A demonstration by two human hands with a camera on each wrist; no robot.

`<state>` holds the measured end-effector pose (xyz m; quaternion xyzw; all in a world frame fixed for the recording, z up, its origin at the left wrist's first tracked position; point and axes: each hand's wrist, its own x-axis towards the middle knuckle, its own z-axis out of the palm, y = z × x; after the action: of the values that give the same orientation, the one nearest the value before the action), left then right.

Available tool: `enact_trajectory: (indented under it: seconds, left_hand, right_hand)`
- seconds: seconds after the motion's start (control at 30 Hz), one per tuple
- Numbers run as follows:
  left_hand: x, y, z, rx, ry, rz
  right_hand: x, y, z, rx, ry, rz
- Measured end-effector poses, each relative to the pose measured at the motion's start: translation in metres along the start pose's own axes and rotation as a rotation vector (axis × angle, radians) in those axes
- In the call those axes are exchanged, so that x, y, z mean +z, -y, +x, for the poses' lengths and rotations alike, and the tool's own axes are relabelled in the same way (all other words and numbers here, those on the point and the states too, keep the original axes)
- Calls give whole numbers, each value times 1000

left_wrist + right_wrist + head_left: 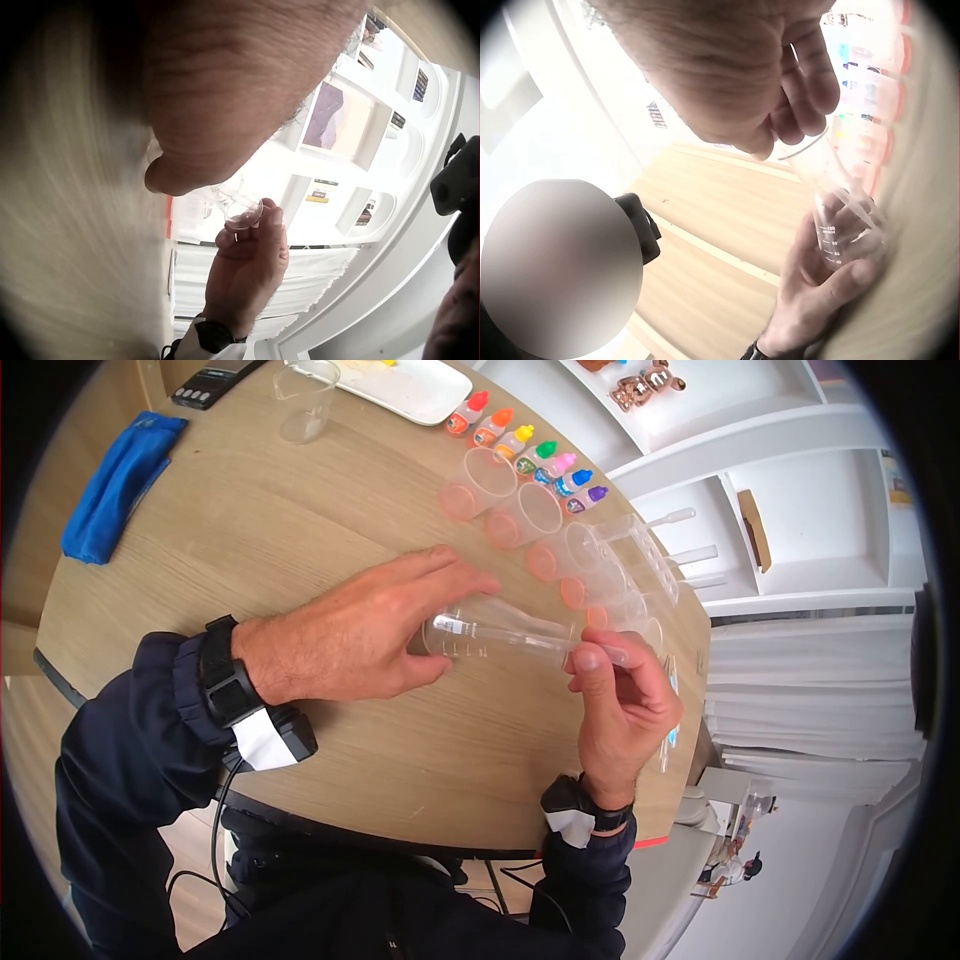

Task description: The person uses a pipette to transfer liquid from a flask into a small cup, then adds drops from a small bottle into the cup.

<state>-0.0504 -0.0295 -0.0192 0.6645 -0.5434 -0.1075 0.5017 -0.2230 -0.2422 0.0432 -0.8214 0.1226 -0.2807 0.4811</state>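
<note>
A clear conical flask [470, 628] with white graduation marks lies tilted nearly sideways over the table. Its wide base is gripped by my left hand [350, 625], thumb on one side and fingers on the other. At the flask's mouth, my right hand [630, 710] pinches the translucent bulb of a plastic dropper pipette [618, 656]. A thin stem shows through the flask's neck. In the right wrist view the flask's body [847, 232] rests in the left hand, and the right fingers [802, 124] hang right at the rim.
Clear cups [540, 510] with orange-looking bottoms curve along the table's far right, before several coloured dropper bottles [520, 440]. Beyond the cups stands a clear rack [650, 560] with pipettes. A beaker [305, 405], white tray [420, 390], scale [210, 382] and blue cloth [120, 485] lie farther left.
</note>
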Motion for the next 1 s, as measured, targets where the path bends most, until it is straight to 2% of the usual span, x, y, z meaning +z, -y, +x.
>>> enact_trajectory:
  seconds: [0.13, 0.33, 0.93, 1.0]
  left_hand:
    - [0, 0, 0, 10, -8, 8]
    - [0, -1, 0, -5, 1, 3]
    - [-2, -2, 2, -8, 1, -6]
    - [-2, -2, 2, 0, -1, -5]
  right_hand:
    - [-4, -4, -1, -74, 28, -41]
    - [-4, -7, -1, -73, 28, -20]
    - [-6, -3, -3, 60, 30, 59]
    - [-12, 3, -3, 34, -24, 56]
